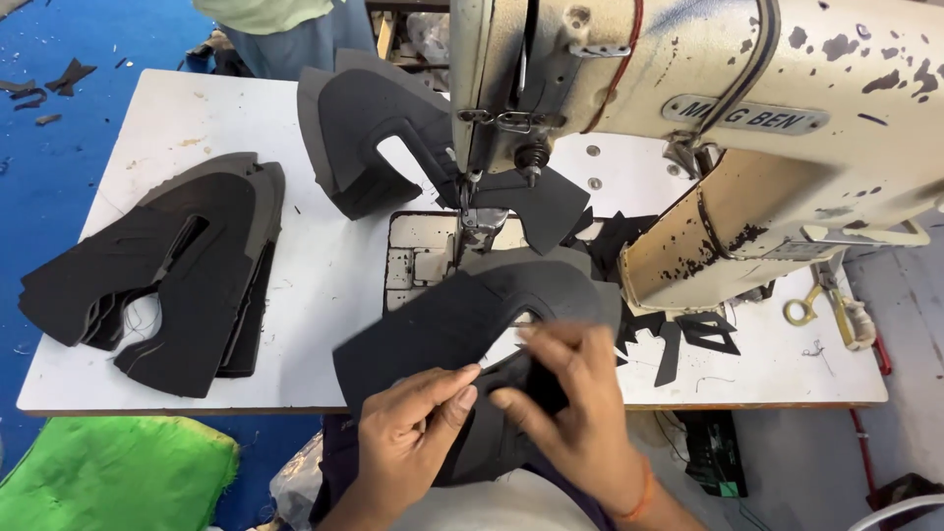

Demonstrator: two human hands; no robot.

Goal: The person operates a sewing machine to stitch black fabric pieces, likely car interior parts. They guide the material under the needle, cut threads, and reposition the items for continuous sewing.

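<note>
Pinching a black shoe piece (452,329) between closed fingers, the left hand (413,428) and right hand (580,408) hold it over the white tabletop (324,265) before a sewing machine (688,108).

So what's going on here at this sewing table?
A person sits at an industrial sewing machine on a white table. Both hands hold a dark cut shoe-upper piece at the table's near edge: the left hand pinches its inner cutout edge, and the right hand fingers the same spot. A stack of similar dark pieces lies to the left, and more sit behind the needle. Scissors rest at the right.
</note>
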